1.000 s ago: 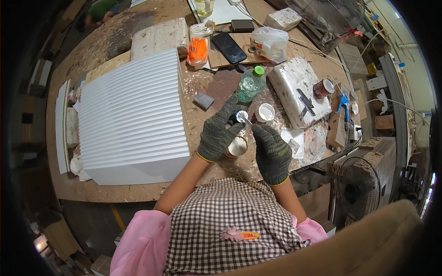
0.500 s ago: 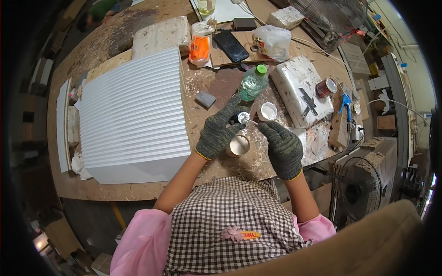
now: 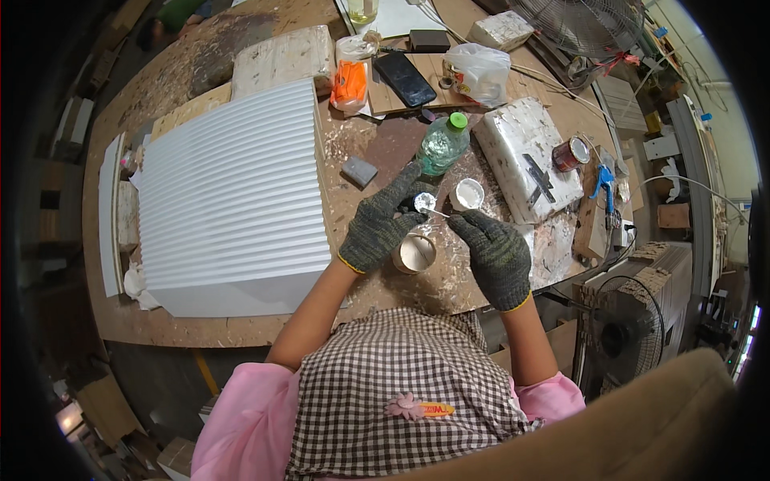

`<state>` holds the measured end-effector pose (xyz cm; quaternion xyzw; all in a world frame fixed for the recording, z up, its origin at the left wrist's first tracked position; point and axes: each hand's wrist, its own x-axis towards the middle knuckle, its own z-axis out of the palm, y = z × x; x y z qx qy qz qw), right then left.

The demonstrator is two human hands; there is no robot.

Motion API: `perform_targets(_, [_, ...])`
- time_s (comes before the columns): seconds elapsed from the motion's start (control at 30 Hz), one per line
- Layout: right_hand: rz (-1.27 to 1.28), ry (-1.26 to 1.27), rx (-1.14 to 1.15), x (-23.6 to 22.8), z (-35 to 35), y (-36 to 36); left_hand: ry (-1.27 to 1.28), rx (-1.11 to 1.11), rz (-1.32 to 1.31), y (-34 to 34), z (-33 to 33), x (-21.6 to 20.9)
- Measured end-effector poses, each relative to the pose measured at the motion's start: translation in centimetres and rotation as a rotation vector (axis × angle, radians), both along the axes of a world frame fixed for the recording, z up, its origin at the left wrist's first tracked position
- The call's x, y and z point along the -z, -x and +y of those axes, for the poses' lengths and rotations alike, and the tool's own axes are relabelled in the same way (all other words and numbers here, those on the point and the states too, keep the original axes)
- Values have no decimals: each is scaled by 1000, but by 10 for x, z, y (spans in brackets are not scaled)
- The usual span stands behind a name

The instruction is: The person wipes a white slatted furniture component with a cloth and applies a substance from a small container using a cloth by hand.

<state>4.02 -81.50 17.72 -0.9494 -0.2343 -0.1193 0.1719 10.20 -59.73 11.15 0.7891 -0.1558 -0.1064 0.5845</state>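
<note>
My left hand (image 3: 378,220), in a dark grey knit glove, is closed around a small round container (image 3: 424,202) with white stuff at its top. My right hand (image 3: 496,252), gloved alike, pinches a thin white stick (image 3: 435,212) whose far end reaches the container's mouth. Just beyond the right fingertips stands an open white tub (image 3: 467,194) of white paste. Below the left fingers sits a round cup (image 3: 415,253) with pale contents and a thin stick across it. A green-capped bottle (image 3: 443,146) rises behind the left fingertips.
To the left lies a large white ribbed panel (image 3: 233,196). A wrapped block (image 3: 525,160) at the right carries a dark tin (image 3: 570,154). A grey sanding block (image 3: 359,171), a black phone (image 3: 404,79), an orange packet (image 3: 350,85) and a plastic bag (image 3: 478,74) lie farther back.
Both hands keep nearly the same place and hold. The stick's angle at the container's mouth has shifted slightly.
</note>
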Motion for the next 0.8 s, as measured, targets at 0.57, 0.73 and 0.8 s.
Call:
perform_targets(0.57, [88, 41, 329, 75, -58, -41, 45, 31, 122, -26, -20, 59])
perform_targets(0.73, [51, 305, -22, 94, -62, -75, -152, 121, 8, -33, -31, 61])
perform_targets(0.8, [115, 413, -89, 106, -61, -85, -114, 152, 1, -37, -33, 66])
